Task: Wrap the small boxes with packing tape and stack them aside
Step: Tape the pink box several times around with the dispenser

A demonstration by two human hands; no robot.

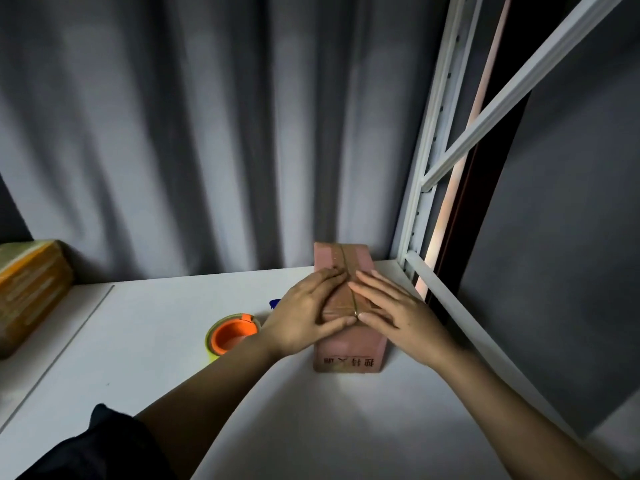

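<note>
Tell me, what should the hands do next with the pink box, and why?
Probably reach the left hand over to the tape roll beside it. Both hands lie flat on the pink box, the right hand too, pressing where a strip crosses the top. The near end of the box looks bare, so more tape seems needed.

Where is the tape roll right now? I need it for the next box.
In the head view the tape roll lies flat on the white table, just left of the left hand pressing the pink box.
</note>
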